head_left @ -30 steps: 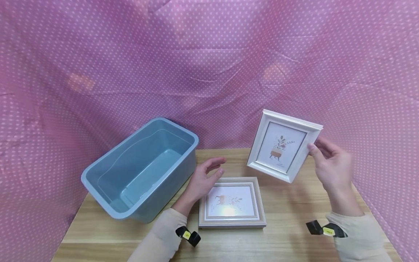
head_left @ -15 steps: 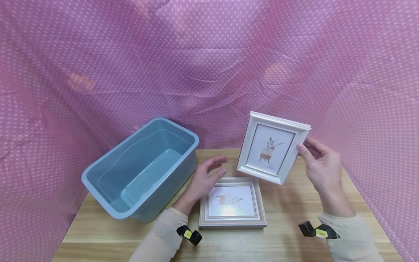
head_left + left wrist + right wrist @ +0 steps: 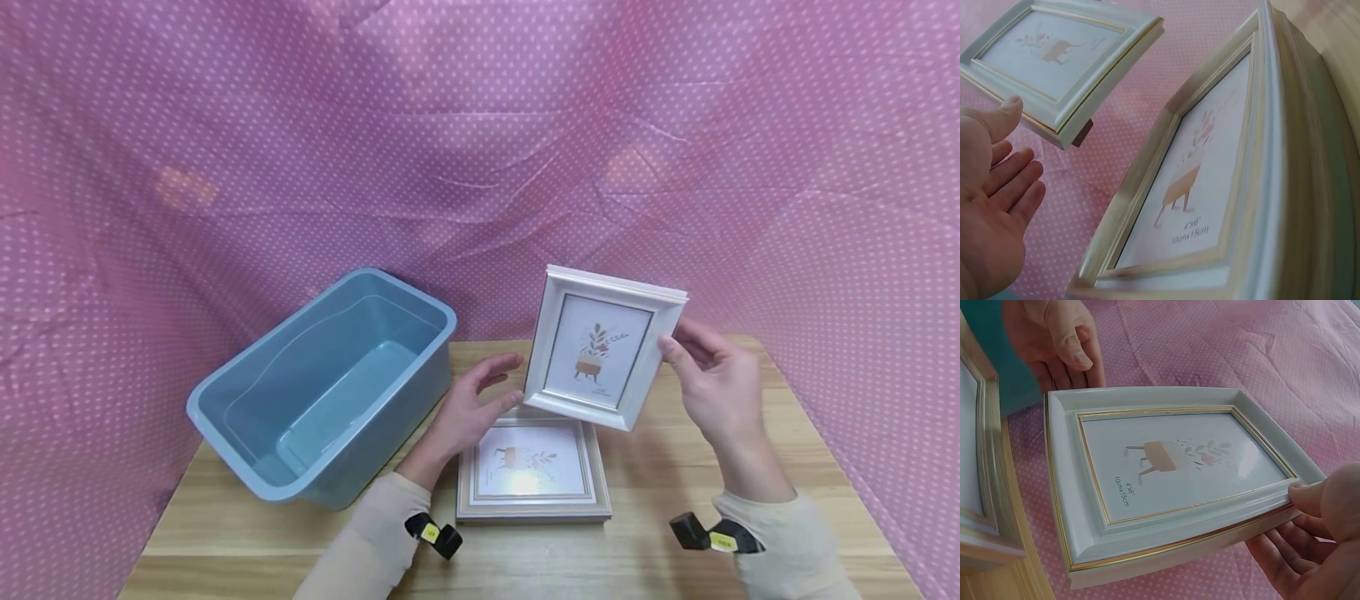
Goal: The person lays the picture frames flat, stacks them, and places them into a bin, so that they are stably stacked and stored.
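Observation:
My right hand (image 3: 723,392) pinches the right edge of a white picture frame (image 3: 540,354), thumb on the front and fingers behind. The frame is held up and tilted, its plant print facing me; a thin gold line edges it in the right wrist view. At the frame's left side is my left hand (image 3: 468,408), fingers loosely extended and thumb apart, gripping nothing; its fingertips (image 3: 1035,169) are close to the white frame in the left wrist view. Below, a beige picture frame (image 3: 599,479) lies face up on the table, partly overlapped by the white frame's lower corner.
A deep blue-grey plastic bin (image 3: 397,408) stands at the left of the wooden table (image 3: 720,533), close to my left forearm. Pink polka-dot cloth (image 3: 480,167) hangs behind and along both sides. Each wrist wears a black camera strap (image 3: 431,533).
My right hand has brought the white picture frame leftward and slightly down, to beside my left hand and over the beige frame's far edge. The left hand has barely moved.

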Demonstrator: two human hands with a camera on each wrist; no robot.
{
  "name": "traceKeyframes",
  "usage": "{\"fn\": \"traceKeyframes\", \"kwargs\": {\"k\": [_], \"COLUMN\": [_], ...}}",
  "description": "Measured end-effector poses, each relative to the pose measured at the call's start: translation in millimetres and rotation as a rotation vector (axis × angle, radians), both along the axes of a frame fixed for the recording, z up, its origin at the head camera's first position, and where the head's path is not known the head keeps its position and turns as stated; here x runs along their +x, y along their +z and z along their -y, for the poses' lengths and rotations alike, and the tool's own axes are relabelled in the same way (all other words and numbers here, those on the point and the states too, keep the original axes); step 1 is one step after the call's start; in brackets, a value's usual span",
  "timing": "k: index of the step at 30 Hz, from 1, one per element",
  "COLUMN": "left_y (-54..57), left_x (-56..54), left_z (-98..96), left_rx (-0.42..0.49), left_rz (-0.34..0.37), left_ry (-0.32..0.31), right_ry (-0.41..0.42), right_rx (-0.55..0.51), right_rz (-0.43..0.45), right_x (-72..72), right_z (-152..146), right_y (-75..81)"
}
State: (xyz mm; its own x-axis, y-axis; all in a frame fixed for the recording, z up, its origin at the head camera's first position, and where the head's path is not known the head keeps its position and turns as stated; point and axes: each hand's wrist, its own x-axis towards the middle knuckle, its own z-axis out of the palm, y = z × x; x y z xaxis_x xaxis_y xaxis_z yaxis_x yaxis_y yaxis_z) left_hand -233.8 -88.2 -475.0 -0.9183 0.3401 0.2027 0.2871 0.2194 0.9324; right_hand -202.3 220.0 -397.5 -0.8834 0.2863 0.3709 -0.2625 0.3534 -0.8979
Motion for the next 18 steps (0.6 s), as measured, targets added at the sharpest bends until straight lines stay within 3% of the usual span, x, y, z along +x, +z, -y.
{"fn": "traceKeyframes", "kwargs": {"k": [6,12,18], "left_y": [0.4,-4.2,-7.9], "left_x": [-1.8,-8.7,-13.1], "left_z": [4.6,10.0,16.9], "left_rx": [-0.046,-0.075,-0.051], "left_rz": [0.058,0.070,0.079], "left_ry": [-0.028,-0.079,-0.139], "right_ry": [0.033,0.057,0.092], "right_rx": [-0.018,0.008,0.004], "right_rz": [0.000,-0.018,-0.028], "right_x": [3.5,6.6,9.3], "right_z": [8,13,19], "right_y": [-0.5,-1.7,-2.5]}}
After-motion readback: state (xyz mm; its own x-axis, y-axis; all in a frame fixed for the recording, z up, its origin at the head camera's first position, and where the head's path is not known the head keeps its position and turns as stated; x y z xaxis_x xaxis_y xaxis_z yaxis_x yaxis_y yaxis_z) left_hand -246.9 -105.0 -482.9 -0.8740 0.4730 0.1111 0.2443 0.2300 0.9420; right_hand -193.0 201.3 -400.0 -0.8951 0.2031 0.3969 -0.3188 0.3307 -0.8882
